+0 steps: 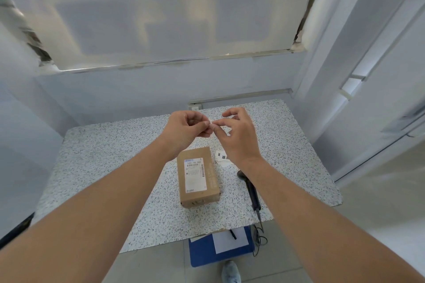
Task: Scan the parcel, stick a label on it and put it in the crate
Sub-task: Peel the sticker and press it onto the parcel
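Note:
A brown cardboard parcel [198, 177] with a white shipping label lies flat in the middle of the speckled table [103, 163]. Above and beyond it, my left hand [187, 127] and my right hand [236, 133] meet in the air, both pinching a small white label [212, 124] between thumb and fingertips. More white labels with black characters [222, 158] lie on the table right of the parcel, partly behind my right wrist. A black handheld scanner [249, 187] lies to the right of the parcel.
A blue crate [202, 253] with a white sheet and a black pen in it stands on the floor under the table's near edge. The scanner's cable [259, 236] hangs down beside it. A shoe [231, 271] shows at the bottom. White walls enclose the table.

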Demonstrator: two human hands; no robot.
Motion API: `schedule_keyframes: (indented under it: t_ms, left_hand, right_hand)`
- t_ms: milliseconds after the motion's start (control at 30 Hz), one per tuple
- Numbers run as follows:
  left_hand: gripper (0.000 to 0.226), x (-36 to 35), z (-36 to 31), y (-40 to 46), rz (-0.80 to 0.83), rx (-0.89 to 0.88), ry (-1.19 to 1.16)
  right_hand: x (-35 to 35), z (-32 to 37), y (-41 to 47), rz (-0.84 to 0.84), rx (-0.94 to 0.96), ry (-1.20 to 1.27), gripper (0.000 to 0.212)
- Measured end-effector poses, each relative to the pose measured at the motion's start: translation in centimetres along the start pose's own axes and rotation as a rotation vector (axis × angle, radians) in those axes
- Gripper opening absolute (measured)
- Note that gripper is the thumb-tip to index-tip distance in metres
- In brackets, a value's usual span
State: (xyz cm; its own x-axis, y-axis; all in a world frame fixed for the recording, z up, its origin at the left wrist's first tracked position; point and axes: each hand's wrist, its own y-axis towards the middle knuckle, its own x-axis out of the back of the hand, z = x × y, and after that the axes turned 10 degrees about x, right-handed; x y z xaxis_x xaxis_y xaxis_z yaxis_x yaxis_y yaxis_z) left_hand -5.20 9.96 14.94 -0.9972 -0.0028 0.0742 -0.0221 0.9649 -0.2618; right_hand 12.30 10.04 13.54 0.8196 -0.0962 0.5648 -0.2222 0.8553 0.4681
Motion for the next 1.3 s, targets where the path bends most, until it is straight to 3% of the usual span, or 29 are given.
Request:
schedule_keyframes:
  t_ms: [367, 1300]
  left_hand:
    - [0.006, 0.6, -0.7, 0.0, -0.026, -0.029, 0.228]
    - [0.009, -0.3, -1.1, -0.2, -0.014, -0.036, 0.359]
  right_hand:
    - [-0.3, 0.3, 0.3, 0.068, 0.055, -0.058, 0.017]
    - [0.6, -0.8, -0.1, 0.127, 0.025, -0.013, 0.011]
